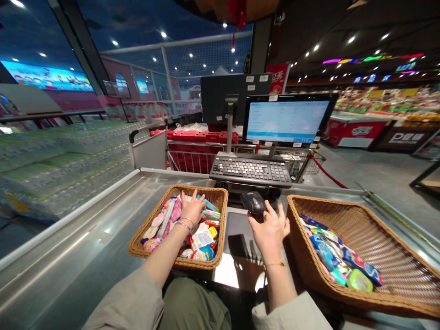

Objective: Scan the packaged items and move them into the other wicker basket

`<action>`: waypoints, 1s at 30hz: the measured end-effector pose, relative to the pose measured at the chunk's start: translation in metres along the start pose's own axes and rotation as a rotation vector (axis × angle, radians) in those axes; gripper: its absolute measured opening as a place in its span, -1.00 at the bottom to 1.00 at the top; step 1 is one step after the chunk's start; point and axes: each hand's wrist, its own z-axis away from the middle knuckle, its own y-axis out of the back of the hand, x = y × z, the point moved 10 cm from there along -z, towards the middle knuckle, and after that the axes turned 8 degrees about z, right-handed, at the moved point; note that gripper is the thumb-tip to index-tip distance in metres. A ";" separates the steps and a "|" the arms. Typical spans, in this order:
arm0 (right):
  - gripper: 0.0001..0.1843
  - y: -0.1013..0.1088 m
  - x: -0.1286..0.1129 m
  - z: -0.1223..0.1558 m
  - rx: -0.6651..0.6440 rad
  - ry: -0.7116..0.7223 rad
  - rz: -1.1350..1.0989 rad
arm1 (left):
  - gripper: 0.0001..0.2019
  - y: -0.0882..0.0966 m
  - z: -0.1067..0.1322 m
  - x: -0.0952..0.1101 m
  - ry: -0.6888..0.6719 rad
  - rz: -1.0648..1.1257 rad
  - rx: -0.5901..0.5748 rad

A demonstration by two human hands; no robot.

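My left hand point(192, 208) reaches into a wicker basket point(220, 229) full of several small colourful packets point(202, 238); its fingers curl down among them, and what they grip is hidden. My right hand point(270, 229) is wrapped around the handle of a black barcode scanner point(253, 201), held over the dark counter pad between the two baskets. A second wicker basket point(388, 247) on the right holds several packets point(338, 263) along its left side.
A keyboard point(250, 170) and a lit monitor point(287, 120) stand behind the scanner. The steel counter point(85, 247) runs to the left, with stacked bottled water point(58, 165) beyond it. A shopping cart with red crates point(199, 146) stands behind the counter.
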 end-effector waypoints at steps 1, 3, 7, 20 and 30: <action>-0.72 0.000 0.000 0.000 -0.001 0.001 0.001 | -0.86 0.000 0.001 0.001 -0.006 -0.006 -0.006; -0.73 0.000 0.000 0.000 0.001 0.000 0.001 | -0.87 -0.001 0.002 0.001 -0.008 -0.019 -0.021; -0.75 0.001 0.001 -0.001 0.015 0.001 -0.001 | -0.81 -0.005 0.005 -0.004 0.025 -0.037 -0.056; -0.71 0.000 0.000 0.000 0.013 0.010 0.000 | -0.65 -0.019 0.005 -0.025 0.103 -0.062 -0.114; -0.75 -0.001 0.001 0.000 0.000 0.003 -0.005 | -0.55 -0.027 0.002 -0.011 0.077 -0.054 -0.188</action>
